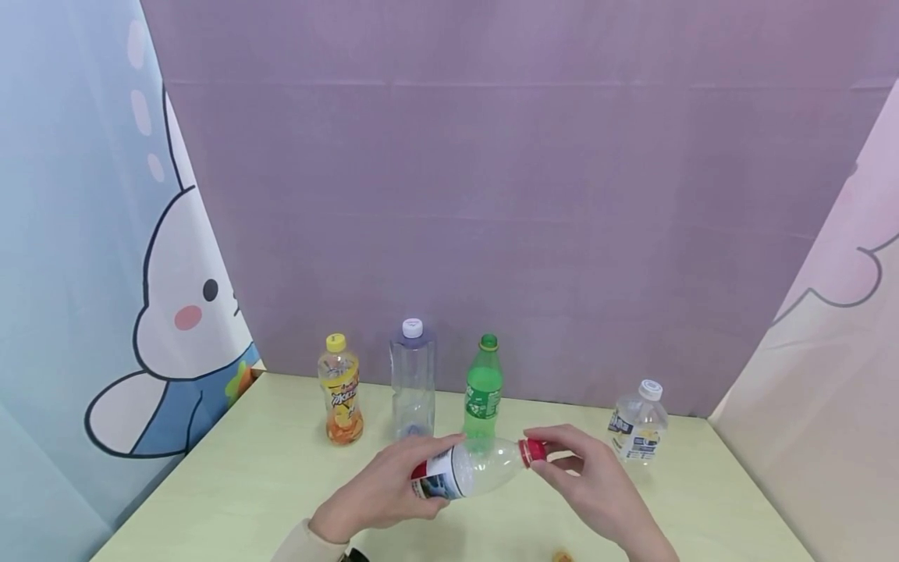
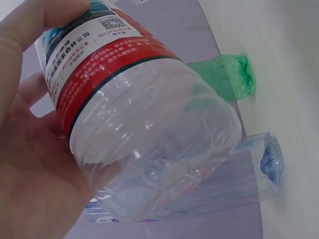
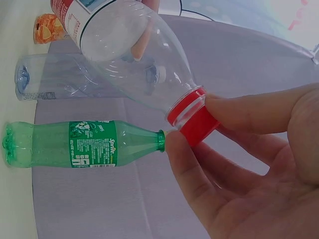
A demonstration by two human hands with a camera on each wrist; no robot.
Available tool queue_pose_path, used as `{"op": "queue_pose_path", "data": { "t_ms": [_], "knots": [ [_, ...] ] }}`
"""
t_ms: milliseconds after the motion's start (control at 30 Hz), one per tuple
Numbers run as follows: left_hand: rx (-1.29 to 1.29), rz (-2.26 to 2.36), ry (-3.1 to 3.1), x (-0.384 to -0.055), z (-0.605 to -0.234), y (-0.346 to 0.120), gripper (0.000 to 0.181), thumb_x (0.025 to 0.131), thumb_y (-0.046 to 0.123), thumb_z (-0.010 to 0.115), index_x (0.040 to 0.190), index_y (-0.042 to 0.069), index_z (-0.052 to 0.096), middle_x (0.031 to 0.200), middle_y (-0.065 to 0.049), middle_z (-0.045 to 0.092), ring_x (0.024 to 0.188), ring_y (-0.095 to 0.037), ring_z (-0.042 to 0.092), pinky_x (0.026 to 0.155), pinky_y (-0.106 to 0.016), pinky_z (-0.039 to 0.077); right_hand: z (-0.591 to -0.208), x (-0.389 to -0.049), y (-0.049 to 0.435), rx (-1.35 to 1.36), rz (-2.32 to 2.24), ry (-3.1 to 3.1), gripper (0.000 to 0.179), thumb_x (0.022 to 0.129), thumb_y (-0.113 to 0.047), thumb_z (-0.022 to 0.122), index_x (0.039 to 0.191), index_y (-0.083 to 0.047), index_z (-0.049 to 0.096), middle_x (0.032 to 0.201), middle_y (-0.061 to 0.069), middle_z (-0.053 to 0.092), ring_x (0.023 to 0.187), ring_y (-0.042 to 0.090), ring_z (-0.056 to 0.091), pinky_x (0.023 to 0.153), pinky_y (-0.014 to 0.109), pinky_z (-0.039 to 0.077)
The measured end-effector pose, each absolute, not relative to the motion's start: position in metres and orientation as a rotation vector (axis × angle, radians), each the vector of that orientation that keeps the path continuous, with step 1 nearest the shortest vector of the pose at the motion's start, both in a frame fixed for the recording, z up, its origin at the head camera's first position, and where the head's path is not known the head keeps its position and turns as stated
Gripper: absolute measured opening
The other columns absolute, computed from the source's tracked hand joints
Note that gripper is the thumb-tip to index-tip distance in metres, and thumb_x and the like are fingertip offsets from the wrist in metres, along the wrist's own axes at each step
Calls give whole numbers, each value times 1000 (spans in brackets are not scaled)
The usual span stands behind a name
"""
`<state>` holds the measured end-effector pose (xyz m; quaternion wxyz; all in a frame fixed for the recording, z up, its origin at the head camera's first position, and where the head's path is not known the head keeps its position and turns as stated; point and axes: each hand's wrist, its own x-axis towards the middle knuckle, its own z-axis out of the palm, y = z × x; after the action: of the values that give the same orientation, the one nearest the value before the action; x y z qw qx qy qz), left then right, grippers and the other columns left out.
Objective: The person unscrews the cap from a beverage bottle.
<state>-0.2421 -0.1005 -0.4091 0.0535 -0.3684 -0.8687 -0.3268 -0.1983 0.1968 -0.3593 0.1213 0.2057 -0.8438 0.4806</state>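
My left hand (image 1: 393, 484) grips a clear plastic bottle (image 1: 492, 467) around its red, white and blue label, holding it tilted sideways above the table. Its base faces the left wrist camera, and the bottle (image 2: 154, 134) looks clear and colourless inside. At the other end, my right hand (image 1: 590, 480) pinches the red cap (image 3: 200, 126) between thumb and fingers. A strip of clear neck shows between the cap and the red ring (image 3: 185, 105) below it. Behind the held bottle stands a green Sprite bottle (image 1: 483, 386), partly hidden by it in the head view.
Along the back of the pale table (image 1: 232, 460) stand a yellow-capped bottle (image 1: 340, 394) with an orange label and a tall clear bottle (image 1: 413, 382) with a white cap. A short white-capped bottle (image 1: 639, 425) stands at right. A small orange-yellow thing (image 1: 562, 556) lies at the bottom edge.
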Motion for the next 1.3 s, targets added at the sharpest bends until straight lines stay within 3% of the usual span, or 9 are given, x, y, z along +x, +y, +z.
{"op": "queue_pose_path", "data": {
  "t_ms": [267, 500, 767, 1067, 1300],
  "knots": [
    [-1111, -961, -2640, -242, -410, -101, 75, 83, 24, 83, 151, 29, 50, 129, 4, 63, 108, -11, 53, 91, -34, 51, -361, -199, 195, 553, 1507, -2450, 23, 92, -12, 75, 115, -11, 74, 111, 1, 71, 94, 12, 69, 82, 26, 57],
    [-1108, -955, -2651, -242, -409, -101, 76, 83, 23, 83, 151, 27, 50, 131, 3, 62, 109, -12, 53, 92, -35, 51, -362, -199, 190, 565, 1476, -2389, 14, 91, -7, 75, 100, -16, 79, 107, -2, 71, 99, 15, 67, 84, 28, 57],
    [-1111, -932, -2643, -241, -410, -99, 75, 83, 25, 83, 151, 27, 50, 133, 5, 62, 110, -11, 53, 94, -36, 51, -362, -198, 188, 520, 1447, -2397, 14, 90, -4, 75, 95, -16, 80, 110, 2, 71, 101, 14, 67, 85, 27, 57],
    [-1123, -938, -2606, -240, -410, -100, 76, 82, 22, 84, 150, 24, 51, 131, 5, 63, 109, -11, 53, 94, -35, 51, -361, -198, 189, 433, 1567, -2441, 31, 90, -9, 77, 120, -8, 71, 112, 6, 72, 92, 13, 71, 82, 24, 56],
    [-1113, -953, -2604, -241, -410, -100, 75, 82, 22, 84, 150, 25, 51, 129, 6, 64, 108, -11, 53, 92, -34, 51, -360, -200, 191, 397, 1510, -2508, 30, 92, -14, 76, 121, -8, 72, 109, 1, 72, 93, 14, 69, 81, 24, 57]
  ]
}}
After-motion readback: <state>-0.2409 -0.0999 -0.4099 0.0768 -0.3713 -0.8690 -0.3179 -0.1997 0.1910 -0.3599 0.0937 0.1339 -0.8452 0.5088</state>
